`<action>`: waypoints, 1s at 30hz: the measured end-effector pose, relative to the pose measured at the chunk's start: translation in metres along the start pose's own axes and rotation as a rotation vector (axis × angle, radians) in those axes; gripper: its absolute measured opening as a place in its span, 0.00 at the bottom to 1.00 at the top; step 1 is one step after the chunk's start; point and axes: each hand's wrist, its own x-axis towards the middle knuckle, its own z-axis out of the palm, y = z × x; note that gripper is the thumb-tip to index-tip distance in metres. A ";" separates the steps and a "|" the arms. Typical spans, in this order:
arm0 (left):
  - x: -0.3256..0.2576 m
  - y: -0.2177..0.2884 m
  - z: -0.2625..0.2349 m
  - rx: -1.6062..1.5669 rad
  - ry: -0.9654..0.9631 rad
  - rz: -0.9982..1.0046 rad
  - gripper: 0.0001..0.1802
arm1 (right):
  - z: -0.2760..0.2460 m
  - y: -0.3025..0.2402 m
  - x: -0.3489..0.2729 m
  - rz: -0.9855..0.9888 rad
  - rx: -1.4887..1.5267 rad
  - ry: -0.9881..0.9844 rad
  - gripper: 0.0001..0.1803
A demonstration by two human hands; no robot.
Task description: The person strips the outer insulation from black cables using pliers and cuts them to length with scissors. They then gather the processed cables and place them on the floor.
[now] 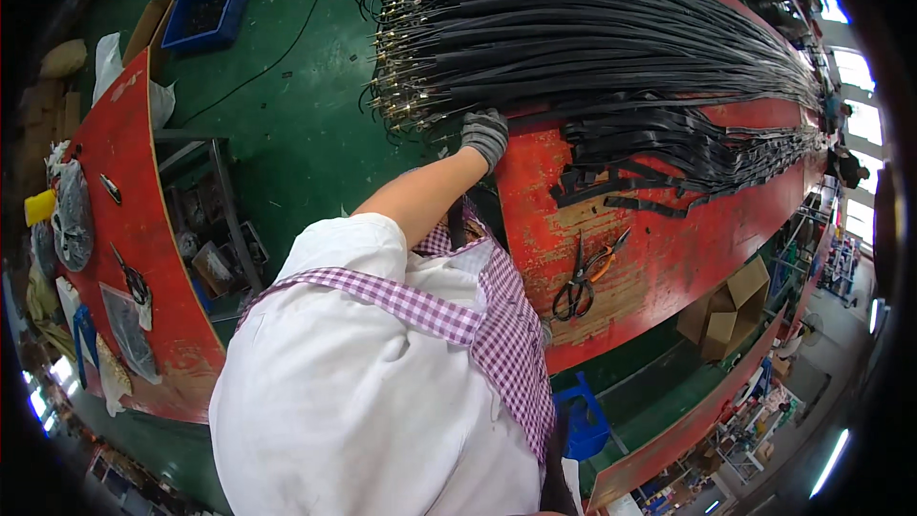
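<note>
My left hand (pixel 485 137), in a grey striped knit glove, reaches to the near edge of a big bundle of long black cables (pixel 592 38). Its fingers curl closed around a black cable near the bundle's metal-tipped ends (pixel 406 67); the fingertips are hidden. Of my right hand (pixel 546 332) only a sliver of grey glove shows at the table's near edge, beside my checked apron, so its fingers are hidden. Flat black strips or sleeves (pixel 659 148) lie in a heap near the bundle. Black-handled scissors (pixel 574 291) and orange-handled pliers (pixel 604 263) rest on the worn red table (pixel 659 272).
Another red table (pixel 181 325) stands at left, with tools and plastic bags on it. A blue crate (pixel 204 14) sits on the green floor behind. A blue stool (pixel 585 420) and open cardboard boxes (pixel 731 315) are at the right, below the table edge.
</note>
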 end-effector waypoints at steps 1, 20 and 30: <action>0.000 -0.001 -0.007 0.025 -0.049 0.023 0.11 | 0.000 0.000 0.001 -0.003 -0.006 -0.011 0.17; -0.025 -0.063 -0.005 0.107 -0.115 0.156 0.08 | -0.007 -0.007 0.002 -0.056 -0.162 -0.052 0.18; -0.031 -0.066 0.001 0.081 -0.070 0.146 0.09 | -0.004 -0.011 0.008 -0.111 -0.288 -0.071 0.18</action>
